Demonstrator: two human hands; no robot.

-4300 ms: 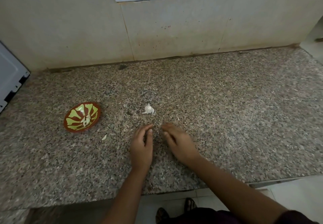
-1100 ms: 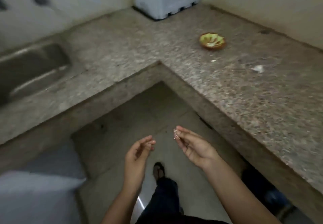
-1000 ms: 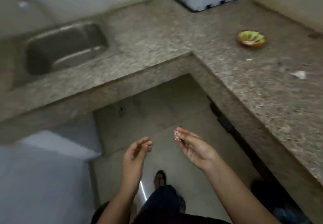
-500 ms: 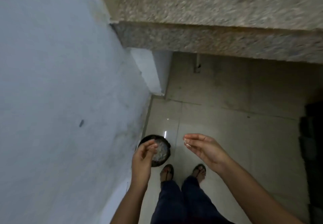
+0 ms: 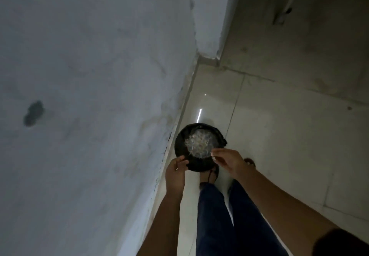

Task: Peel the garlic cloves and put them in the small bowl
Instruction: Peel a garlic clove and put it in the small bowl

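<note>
item: left hand (image 5: pixel 175 174), raised over the near left rim of the bin (image 5: pixel 180 148) as we look down. fingers loosely curled, tips drawn toward the thumb, narrow. we see nothing in it

item: right hand (image 5: pixel 229 163), level with the left and just beside it, a small gap between them. fingertips (image 5: pixel 215 154) bunched against the thumb, narrow. a pale speck sits at the tips. we cannot tell whether it is skin of garlic or a nail

item: bin, black, round, on the floor (image 5: pixel 289 126) just ahead of both hands, its near edge hidden behind them

item: peels (image 5: pixel 199 144), a pale heap inside the bin, just ahead of the right fingertips

item: wall (image 5: pixel 89 96), grey, to the left of the left hand, bin close against it

item: legs (image 5: pixel 213 215) in dark blue, behind and below the hands, one sandal (image 5: pixel 209 176) between the wrists

item: cloves and bowl, outside this view, so we cannot tell their place
</note>
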